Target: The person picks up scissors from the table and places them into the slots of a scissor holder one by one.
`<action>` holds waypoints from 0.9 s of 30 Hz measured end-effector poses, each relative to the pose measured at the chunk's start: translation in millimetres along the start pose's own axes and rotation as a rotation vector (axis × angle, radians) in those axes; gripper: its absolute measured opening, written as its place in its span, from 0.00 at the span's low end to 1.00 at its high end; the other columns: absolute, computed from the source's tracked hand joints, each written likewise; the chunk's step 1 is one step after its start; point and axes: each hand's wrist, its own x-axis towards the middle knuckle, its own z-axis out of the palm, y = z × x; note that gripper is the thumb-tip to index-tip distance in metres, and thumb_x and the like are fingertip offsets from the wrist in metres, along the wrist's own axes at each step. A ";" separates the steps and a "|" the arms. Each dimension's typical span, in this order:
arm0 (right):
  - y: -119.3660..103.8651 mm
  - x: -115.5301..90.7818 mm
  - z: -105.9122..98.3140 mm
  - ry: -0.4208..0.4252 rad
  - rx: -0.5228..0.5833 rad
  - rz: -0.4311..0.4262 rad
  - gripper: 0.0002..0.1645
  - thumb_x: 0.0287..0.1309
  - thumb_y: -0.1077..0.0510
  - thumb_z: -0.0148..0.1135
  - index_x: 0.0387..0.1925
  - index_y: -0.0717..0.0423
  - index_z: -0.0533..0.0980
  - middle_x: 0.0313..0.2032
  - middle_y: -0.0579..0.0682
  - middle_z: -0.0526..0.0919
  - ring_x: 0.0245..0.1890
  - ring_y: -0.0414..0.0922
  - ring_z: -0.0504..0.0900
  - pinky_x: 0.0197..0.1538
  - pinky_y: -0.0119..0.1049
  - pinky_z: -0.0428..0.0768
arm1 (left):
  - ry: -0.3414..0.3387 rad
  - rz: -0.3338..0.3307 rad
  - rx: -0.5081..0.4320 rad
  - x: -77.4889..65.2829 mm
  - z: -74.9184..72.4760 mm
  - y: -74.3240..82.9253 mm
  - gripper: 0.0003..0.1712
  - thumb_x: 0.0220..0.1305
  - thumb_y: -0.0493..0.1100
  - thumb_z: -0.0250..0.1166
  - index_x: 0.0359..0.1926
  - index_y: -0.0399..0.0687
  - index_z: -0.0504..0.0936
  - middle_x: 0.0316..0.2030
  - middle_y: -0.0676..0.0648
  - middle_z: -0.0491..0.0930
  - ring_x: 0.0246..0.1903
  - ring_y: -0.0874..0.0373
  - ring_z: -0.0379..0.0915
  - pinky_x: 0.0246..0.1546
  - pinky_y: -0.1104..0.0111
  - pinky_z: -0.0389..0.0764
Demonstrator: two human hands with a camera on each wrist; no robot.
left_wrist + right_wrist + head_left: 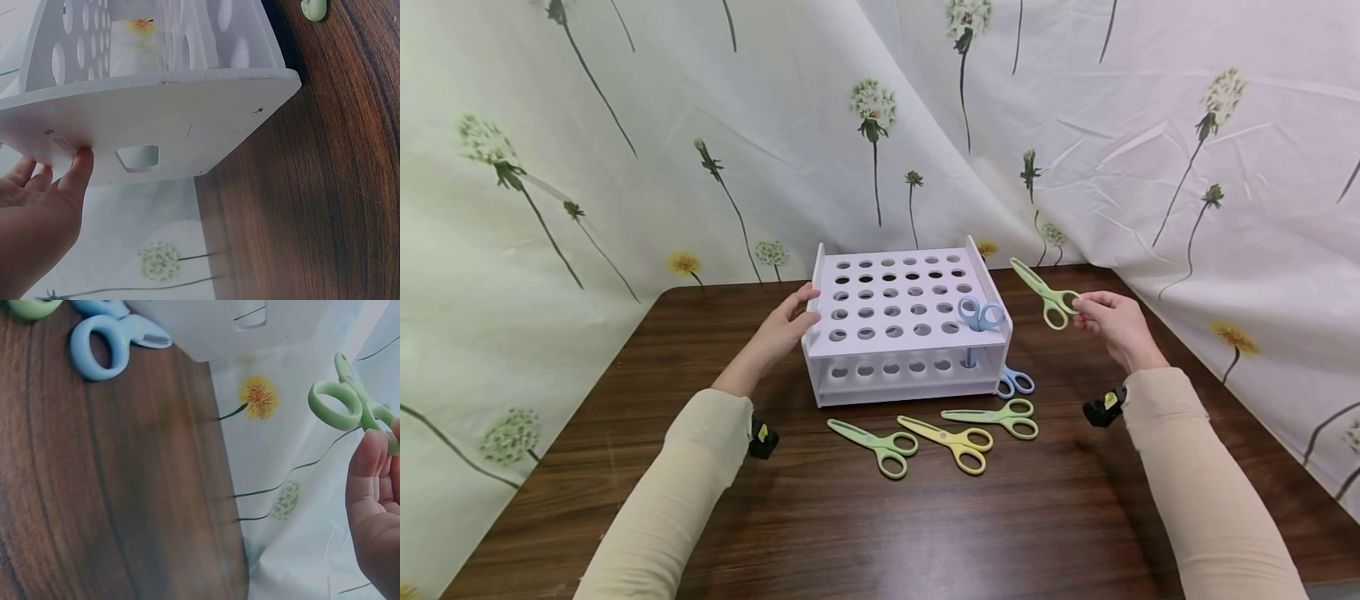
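Observation:
A white rack (910,348) with rows of round holes stands on the table. My left hand (778,337) touches the outer face of its left side panel with its fingertips, as the left wrist view shows. Raised to the right of the rack, my right hand (1116,325) pinches a pair of light green scissors (1036,283) by one finger loop. Their blades point up and away to the left. A pair of blue scissors (977,321) stands handles-up in the front right hole of the rack.
In front of the rack lie green scissors (874,442), yellow scissors (951,437) and more green scissors (1000,416). Other blue scissors (128,328) lie by the rack's right side, partly hidden in the head view. A flower-printed cloth (790,125) hangs behind the wooden table (925,533).

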 end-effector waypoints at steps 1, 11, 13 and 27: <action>-1.8 -0.5 0.7 0.005 0.006 -0.005 0.04 0.55 0.66 0.61 0.26 0.58 0.78 0.23 0.46 0.79 0.21 0.39 0.79 0.27 0.28 0.78 | -0.002 0.003 0.000 -2.0 0.6 3.4 0.28 0.69 0.39 0.48 0.67 0.35 0.56 0.70 0.47 0.43 0.66 0.46 0.43 0.62 0.55 0.52; -20.9 -2.8 7.2 0.006 0.054 -0.051 0.03 0.55 0.65 0.62 0.27 0.59 0.77 0.25 0.46 0.79 0.21 0.39 0.78 0.28 0.27 0.77 | -0.001 0.002 0.005 -16.1 5.9 23.1 0.27 0.69 0.37 0.47 0.66 0.31 0.55 0.70 0.43 0.42 0.66 0.45 0.43 0.62 0.55 0.53; -23.3 -2.5 8.0 -0.002 0.067 -0.063 0.04 0.55 0.65 0.62 0.26 0.58 0.78 0.25 0.46 0.79 0.22 0.39 0.78 0.29 0.28 0.77 | -0.001 0.005 0.000 -16.1 5.9 23.2 0.27 0.69 0.37 0.47 0.66 0.31 0.55 0.70 0.43 0.43 0.66 0.45 0.43 0.62 0.55 0.53; -35.5 -2.0 17.8 -0.006 0.114 -0.114 0.07 0.55 0.66 0.61 0.23 0.56 0.80 0.24 0.46 0.79 0.20 0.39 0.78 0.27 0.26 0.77 | -0.002 -0.001 -0.005 -14.2 5.5 21.4 0.27 0.69 0.37 0.47 0.66 0.31 0.55 0.70 0.43 0.41 0.67 0.47 0.42 0.62 0.56 0.52</action>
